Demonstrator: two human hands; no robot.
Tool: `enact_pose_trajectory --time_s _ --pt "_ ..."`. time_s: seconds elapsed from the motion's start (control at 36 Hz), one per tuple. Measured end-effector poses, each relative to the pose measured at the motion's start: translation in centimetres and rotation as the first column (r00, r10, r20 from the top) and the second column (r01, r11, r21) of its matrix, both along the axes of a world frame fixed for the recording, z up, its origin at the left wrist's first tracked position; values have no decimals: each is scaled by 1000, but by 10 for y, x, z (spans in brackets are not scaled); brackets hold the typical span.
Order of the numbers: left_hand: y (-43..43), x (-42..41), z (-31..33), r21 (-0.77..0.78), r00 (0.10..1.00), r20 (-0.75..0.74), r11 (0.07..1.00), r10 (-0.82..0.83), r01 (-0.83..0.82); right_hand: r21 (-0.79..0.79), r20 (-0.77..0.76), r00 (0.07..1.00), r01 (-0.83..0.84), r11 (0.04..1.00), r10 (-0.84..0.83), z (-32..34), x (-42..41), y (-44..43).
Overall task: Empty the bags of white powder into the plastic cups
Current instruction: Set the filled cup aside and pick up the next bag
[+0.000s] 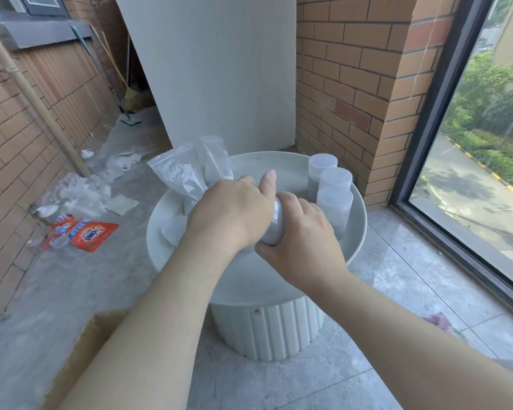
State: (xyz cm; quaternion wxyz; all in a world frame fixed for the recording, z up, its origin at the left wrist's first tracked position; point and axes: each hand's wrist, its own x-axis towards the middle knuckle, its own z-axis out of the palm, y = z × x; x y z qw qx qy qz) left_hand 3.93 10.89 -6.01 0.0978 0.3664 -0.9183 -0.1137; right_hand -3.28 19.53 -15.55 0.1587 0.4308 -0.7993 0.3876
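Note:
On a round white table [290, 279], my right hand [302, 241] grips a translucent plastic cup [274, 229] holding white powder. My left hand [234, 214] holds the necks of clear plastic bags [179, 176] whose empty tops stick up to the left; its thumb points up over the cup. A lump of white powder in a bag [174, 230] lies on the table under my left wrist. Three more plastic cups [333, 199] stand in a row along the table's right rim.
Brick walls stand on the left and at the back right, with a white panel behind the table. Crumpled plastic and an orange detergent pouch [92, 235] litter the floor on the left. A cardboard box [80, 359] sits at the lower left, and a large window on the right.

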Motion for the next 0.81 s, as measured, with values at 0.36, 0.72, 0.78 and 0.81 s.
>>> enact_pose_trajectory --time_s 0.36,0.72,0.78,0.81 --pt "-30 16 3 314 850 -445 840 -281 442 -25 284 955 -77 997 81 12 -15 4" --pt "-47 17 3 227 821 -476 857 -316 462 -46 420 887 -189 981 191 22 -15 -1" --pt "-48 14 3 244 774 -578 851 -258 466 -45 386 909 -151 988 157 28 -20 -5" --pt "-50 12 3 273 745 -632 839 -213 471 -37 356 926 -123 992 128 32 -24 -8"
